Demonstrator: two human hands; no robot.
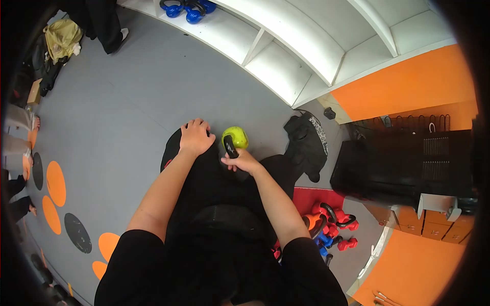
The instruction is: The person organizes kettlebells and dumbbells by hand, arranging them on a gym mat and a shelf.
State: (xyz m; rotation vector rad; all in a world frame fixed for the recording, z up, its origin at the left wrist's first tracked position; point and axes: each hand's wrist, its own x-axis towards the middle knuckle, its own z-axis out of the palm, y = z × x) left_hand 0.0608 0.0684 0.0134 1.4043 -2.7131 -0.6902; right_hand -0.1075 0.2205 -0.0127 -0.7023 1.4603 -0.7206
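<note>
In the head view, the person's right hand [244, 161] is closed around the black handle [230, 147] of a yellow-green kettlebell [238, 136], so this grip is narrow and it holds the kettlebell. The kettlebell is just in front of the person, near the knees, and its round body lies beyond the right hand, against the grey floor [127, 92]; I cannot tell if its base fully touches the floor. The left hand [197, 137] rests with the palm down on the left knee of the black trousers [191, 199], the fingers a little spread and bent over the cloth, just beside the kettlebell but apart from it. To the right of the kettlebell, a dark garment [301, 145] with a patterned edge lies on the floor. Near the right arm, many red, blue and orange weights [331, 230] are gathered on and beside a red mat [305, 196]. At the top, blue kettlebells [194, 15] stand on a white shelf [224, 41]. At the upper left, another person in dark trousers [102, 23] stands near a gold-coloured cloth [63, 38], and orange circles [56, 183] mark the floor below.
</note>
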